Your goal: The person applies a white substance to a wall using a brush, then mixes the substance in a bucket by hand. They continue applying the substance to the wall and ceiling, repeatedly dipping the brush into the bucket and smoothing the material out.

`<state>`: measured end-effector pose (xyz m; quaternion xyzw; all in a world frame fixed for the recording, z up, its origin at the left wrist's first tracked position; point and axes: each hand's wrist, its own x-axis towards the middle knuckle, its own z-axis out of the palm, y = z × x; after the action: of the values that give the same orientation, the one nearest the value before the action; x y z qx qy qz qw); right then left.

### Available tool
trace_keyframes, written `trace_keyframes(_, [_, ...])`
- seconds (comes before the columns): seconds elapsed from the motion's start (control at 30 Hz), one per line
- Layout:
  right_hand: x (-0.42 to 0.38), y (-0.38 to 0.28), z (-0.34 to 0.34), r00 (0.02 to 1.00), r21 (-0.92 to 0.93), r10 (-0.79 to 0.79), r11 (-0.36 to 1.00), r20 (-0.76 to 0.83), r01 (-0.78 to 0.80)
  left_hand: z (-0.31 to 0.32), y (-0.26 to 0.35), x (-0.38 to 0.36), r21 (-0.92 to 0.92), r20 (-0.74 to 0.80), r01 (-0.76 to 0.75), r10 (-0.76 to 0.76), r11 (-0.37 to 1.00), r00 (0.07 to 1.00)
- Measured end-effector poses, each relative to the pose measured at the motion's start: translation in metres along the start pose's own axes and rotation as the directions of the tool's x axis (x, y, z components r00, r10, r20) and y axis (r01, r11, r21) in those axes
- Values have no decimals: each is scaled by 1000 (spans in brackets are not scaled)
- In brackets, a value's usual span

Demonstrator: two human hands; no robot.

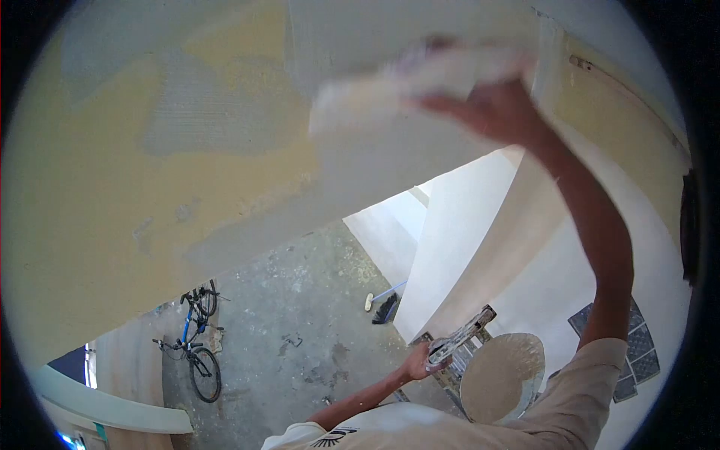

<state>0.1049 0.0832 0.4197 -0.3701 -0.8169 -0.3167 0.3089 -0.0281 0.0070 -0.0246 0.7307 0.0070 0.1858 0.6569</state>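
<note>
My right hand (499,105) is raised high and closed around a wide pale plastering blade (356,103). Motion smears both, so the blade's exact shape does not show. The blade is at the wall surface (240,187), which is yellowish with grey patches of filler. Low in front of my body, my left hand (420,364) grips a long, flat trowel (466,334) crusted with whitish filler. Just right of it stands a bucket (504,379), its round top filled with beige compound.
A stepladder (452,386) shows beneath the bucket. Far below, a bicycle (196,337) stands on the stained concrete floor (292,300). A broom (385,308) lies by the white wall. Dark panels (630,345) are at the right.
</note>
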Motion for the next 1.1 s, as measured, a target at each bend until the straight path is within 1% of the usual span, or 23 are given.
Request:
trace_keyframes(0.03, [16,2,-20,1000,-132,-29,991,-5,29,0,1,2,-53,-21,18,-19,998,1000])
trace_keyframes(0.07, [34,-4,-40,998,-421,-46,907,-38,26,-3,1,4,-53,-24,14,-16,998,1000])
trace_keyframes(0.1, [50,-12,-54,996,-669,-68,743,-63,9,-3,1,4,-131,4,46,-46,990,999])
trace_keyframes(0.17, [68,-22,-58,904,-91,25,993,-427,-70,-4,5,3,-210,38,87,-80,974,996])
trace_keyframes(0.23, [84,-9,-65,885,-131,3,989,-465,-72,-6,14,5,-19,-12,50,-50,999,999])
trace_keyframes(0.3, [83,-2,-68,861,-180,-29,981,-507,-73,-4,5,3,-73,8,90,-90,993,996])
trace_keyframes(0.37, [70,0,-56,961,-572,-172,820,-217,18,-1,-3,1,-136,24,125,-123,983,992])
trace_keyframes(0.4, [55,-2,-41,960,-574,-177,818,-217,21,-1,-6,0,-186,49,137,-130,973,990])
trace_keyframes(0.47, [5,-12,0,996,-384,26,921,-89,-58,0,-8,-2,-229,73,144,-130,963,989])
trace_keyframes(0.5, [-18,-25,17,997,-535,-28,842,74,63,2,-6,-3,-183,25,107,-104,977,994])
trace_keyframes(0.53, [-43,-27,38,976,-340,-215,915,44,217,1,-5,1,-134,-23,67,-71,989,997])
trace_keyframes(0.57, [-69,-42,52,976,-274,-216,937,34,217,-1,-5,4,-129,-25,58,-62,990,998])
trace_keyframes(0.63, [-95,-69,60,927,-245,-301,903,223,352,0,-6,1,-203,16,34,-32,979,999])
trace_keyframes(0.67, [-101,-75,57,926,-236,-300,906,228,352,-1,-7,2,-133,28,27,-24,991,999])
trace_keyframes(0.73, [-101,-84,46,929,-46,-227,967,292,251,2,-7,-2,-138,25,34,-31,990,999])
trace_keyframes(0.83, [-58,-80,7,960,-299,-272,912,68,280,-1,-7,3,-142,26,39,-35,989,999])
trace_keyframes(0.87, [-34,-83,-9,990,-15,136,990,-45,-137,0,-6,3,-150,11,35,-33,988,999])
trace_keyframes(0.9, [-15,-61,-25,981,-409,-186,901,-63,144,1,-6,2,-159,-5,35,-36,987,999])
trace_keyframes(0.97, [19,-25,-36,964,-521,-147,854,-222,11,2,-3,2,-162,-5,56,-58,985,998])
trace_keyframes(1.0, [47,-6,-45,859,-651,-441,737,-260,182,1,-2,2,-160,-7,67,-69,985,998])
trace_keyframes(1.03, [66,2,-50,676,-774,-697,558,-239,301,1,-2,2,-158,-8,76,-78,985,997])
trace_keyframes(1.07, [60,1,-48,684,-772,-689,563,-241,295,1,-2,0,-220,8,57,-57,974,998])
trace_keyframes(1.1, [53,0,-44,885,-731,-445,649,-138,213,0,-1,0,-227,13,66,-64,972,998])
